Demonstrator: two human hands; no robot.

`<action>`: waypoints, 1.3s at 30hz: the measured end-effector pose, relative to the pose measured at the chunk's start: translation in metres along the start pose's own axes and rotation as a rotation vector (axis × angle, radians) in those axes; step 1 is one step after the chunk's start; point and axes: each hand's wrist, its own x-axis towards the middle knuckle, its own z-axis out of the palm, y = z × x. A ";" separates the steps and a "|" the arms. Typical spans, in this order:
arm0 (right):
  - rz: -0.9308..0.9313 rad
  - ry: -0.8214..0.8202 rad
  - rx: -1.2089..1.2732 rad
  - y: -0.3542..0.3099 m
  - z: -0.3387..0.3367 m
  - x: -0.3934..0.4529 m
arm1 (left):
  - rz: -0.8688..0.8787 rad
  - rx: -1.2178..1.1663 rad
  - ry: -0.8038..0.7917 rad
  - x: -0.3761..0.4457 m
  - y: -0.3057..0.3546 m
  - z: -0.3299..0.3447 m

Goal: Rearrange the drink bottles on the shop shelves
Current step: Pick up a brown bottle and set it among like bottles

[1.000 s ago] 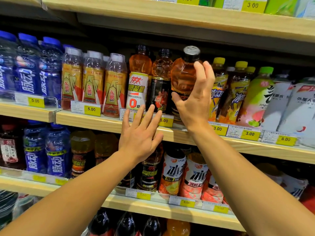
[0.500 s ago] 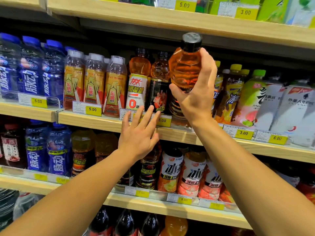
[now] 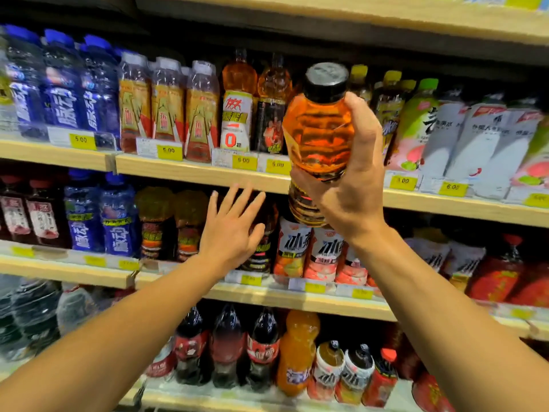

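Note:
My right hand point(image 3: 353, 185) grips an orange drink bottle with a black cap point(image 3: 319, 126), held tilted in the air in front of the upper wooden shelf point(image 3: 202, 173). Two similar orange bottles point(image 3: 239, 99) stand on that shelf to the left of it. My left hand point(image 3: 233, 230) hovers with fingers spread in front of the dark bottles point(image 3: 261, 245) on the middle shelf point(image 3: 267, 295), holding nothing.
Blue bottles point(image 3: 62, 84) and clear orange-label bottles point(image 3: 166, 105) fill the upper shelf's left; yellow-capped bottles point(image 3: 389, 96) and white cartons point(image 3: 490, 144) its right. Cola bottles point(image 3: 228, 349) stand on the lowest shelf. Another shelf point(image 3: 386, 16) runs overhead.
My right hand has lifted the orange bottle off the upper shelf and drawn it toward me. My left hand has dropped from the upper shelf edge to the middle shelf.

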 end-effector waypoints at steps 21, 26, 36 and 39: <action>0.474 -0.046 -0.046 0.035 0.127 -0.136 | -0.094 -0.079 -0.325 -0.120 -0.074 0.102; 0.421 -0.023 -0.106 0.048 0.143 -0.139 | -0.086 -0.099 -0.354 -0.129 -0.082 0.121; 0.430 -0.090 -0.138 0.065 0.174 -0.154 | -0.033 -0.045 -0.346 -0.138 -0.088 0.142; 0.448 -0.100 -0.113 0.064 0.179 -0.152 | -0.037 -0.045 -0.343 -0.138 -0.087 0.142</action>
